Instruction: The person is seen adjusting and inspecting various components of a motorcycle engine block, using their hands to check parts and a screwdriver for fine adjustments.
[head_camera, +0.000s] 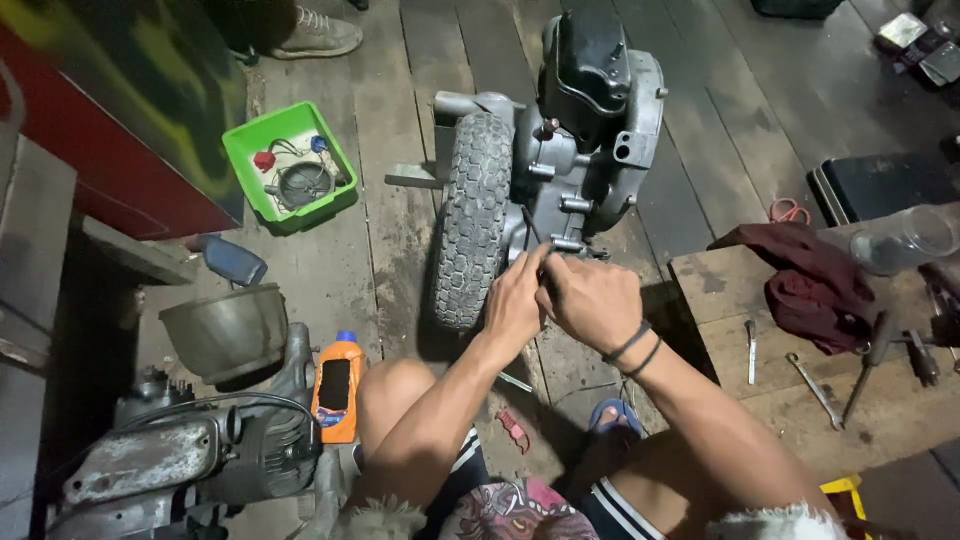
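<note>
At frame centre, a thin black cable (531, 228) runs from the grey scooter engine (590, 130) beside its tyre (472, 215). Left hand (515, 300) and right hand (592, 300), touching, pinch its lower end. A green tray (240, 150) lies upper left.

Engine casing (600, 150): dull grey cast metal, grimy. Tyre (470, 220): matt black rubber, knobbly tread. Floor (720, 110): rough worn wood planks, stained. Tray (289, 165): glossy green plastic. Bottle (338, 388): smooth orange plastic, blue cap. Rag (815, 280): maroon cloth, crumpled. Wrench (815, 388): shiny bare metal. Bowl (225, 330): dull dusty metal.
</note>
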